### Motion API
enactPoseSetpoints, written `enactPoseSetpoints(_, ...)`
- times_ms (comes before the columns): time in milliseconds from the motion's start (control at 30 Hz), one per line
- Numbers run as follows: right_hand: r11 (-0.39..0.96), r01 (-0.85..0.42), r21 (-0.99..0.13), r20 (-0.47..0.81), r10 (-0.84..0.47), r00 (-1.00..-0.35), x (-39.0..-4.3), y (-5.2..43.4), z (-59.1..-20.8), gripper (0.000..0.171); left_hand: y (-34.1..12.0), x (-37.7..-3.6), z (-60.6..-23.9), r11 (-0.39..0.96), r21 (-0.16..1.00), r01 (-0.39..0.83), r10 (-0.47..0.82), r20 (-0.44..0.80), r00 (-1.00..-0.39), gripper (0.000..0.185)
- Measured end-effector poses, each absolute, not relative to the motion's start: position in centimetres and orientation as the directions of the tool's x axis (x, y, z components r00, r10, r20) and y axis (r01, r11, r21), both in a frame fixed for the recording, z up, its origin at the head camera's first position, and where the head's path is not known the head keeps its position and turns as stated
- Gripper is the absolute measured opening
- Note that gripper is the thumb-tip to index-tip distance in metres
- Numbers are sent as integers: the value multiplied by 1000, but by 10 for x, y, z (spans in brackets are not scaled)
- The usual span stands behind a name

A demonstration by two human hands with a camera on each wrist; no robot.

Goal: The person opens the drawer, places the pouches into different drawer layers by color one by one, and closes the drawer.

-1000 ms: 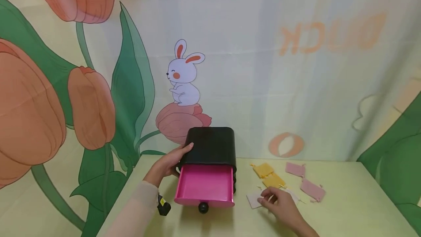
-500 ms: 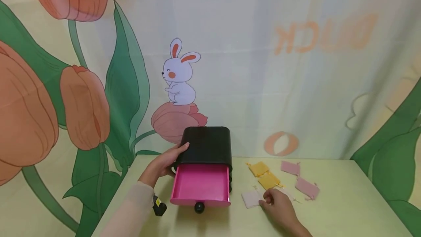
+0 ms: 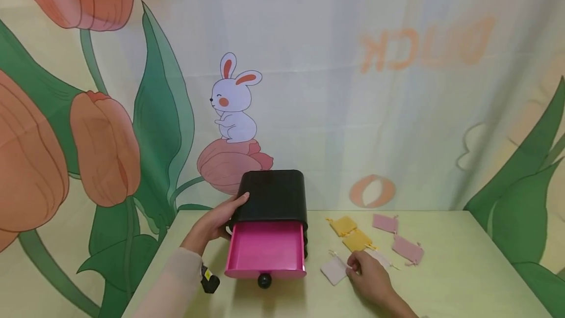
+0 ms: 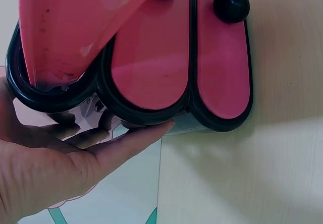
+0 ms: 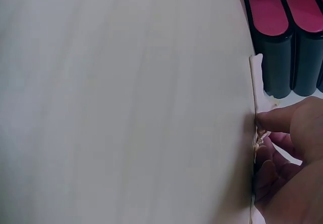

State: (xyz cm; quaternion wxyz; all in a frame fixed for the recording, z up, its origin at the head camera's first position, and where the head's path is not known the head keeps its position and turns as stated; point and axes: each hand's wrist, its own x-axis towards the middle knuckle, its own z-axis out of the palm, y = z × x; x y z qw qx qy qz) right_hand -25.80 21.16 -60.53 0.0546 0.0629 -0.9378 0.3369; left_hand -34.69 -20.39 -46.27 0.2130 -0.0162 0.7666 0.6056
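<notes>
A black drawer cabinet (image 3: 271, 193) stands at the table's centre, its pink top drawer (image 3: 267, 249) pulled out with a bare floor showing. My left hand (image 3: 218, 217) rests against the cabinet's left side, one fingertip reaching the top edge. The left wrist view has its fingers spread along the side wall, partly hidden behind it, below pink lower drawers (image 4: 151, 57) that are closed. Right of the cabinet, my right hand (image 3: 368, 276) pinches the edge of a white drawstring pouch (image 3: 334, 270) lying on the table. In the right wrist view that pouch (image 5: 257, 82) appears edge-on.
Two yellow drawstring pouches (image 3: 343, 226) and two pink ones (image 3: 408, 250) lie behind the right hand. Another white pouch (image 3: 377, 258) is partly covered by it. A printed curtain (image 3: 326, 87) hangs behind the table (image 3: 463, 269). A black device (image 3: 209, 278) sits at the left wrist.
The right hand has come to the white pouch's right edge, and the pouch has turned on the table. The left hand stays on the cabinet. The whole head view has shifted slightly.
</notes>
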Motion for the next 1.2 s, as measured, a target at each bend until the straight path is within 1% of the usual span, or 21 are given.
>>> enactPoseSetpoints(200,753,-143,-642,139,-68,-988,-256,215,-604,25,-201,-348,-464,267,921,-283,242,-348,-906,94)
enactPoseSetpoints(400,717,-165,-677,155,-79,-985,-255,215,-605,24,-202,-346,-463,262,923,-282,232,-344,-910,94)
enactPoseSetpoints(567,732,-149,-665,133,-80,-988,-254,215,-609,27,-204,-342,-464,252,922,-294,230,-352,-907,94)
enactPoseSetpoints(900,714,-189,-674,172,-97,-980,-254,216,-608,29,-203,-348,-464,269,922,-279,233,-343,-910,95)
enactPoseSetpoints(1100,719,-203,-664,198,-93,-976,-251,212,-609,30,-202,-346,-463,265,924,-277,224,-339,-914,95)
enactPoseSetpoints(1200,707,-218,-672,198,-111,-974,-249,211,-606,30,-202,-344,-462,271,922,-277,223,-340,-913,95)
